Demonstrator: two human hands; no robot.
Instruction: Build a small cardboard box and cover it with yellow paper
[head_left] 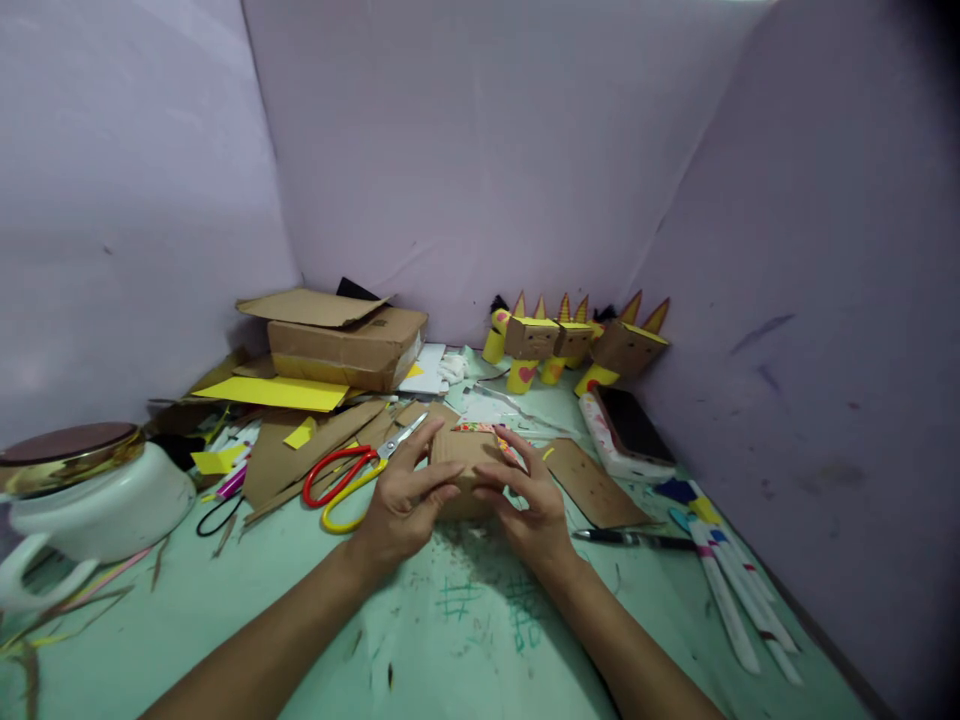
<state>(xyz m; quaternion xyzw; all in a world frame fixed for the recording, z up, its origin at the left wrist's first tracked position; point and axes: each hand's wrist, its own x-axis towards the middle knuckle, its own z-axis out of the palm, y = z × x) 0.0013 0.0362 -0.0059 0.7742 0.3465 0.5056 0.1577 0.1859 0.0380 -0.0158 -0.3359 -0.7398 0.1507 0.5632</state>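
on the green tabletop (405, 640), the left hand (397, 500) and right hand (532, 500) grasp opposite sides of a small cardboard piece (466, 460), perhaps a box, seemingly to keep its folds square.

Dim, cool light is cast from above, with a soft shadow thrown beneath the hands. Straight edges are bent by wide-angle distortion, and fine detail is softened.
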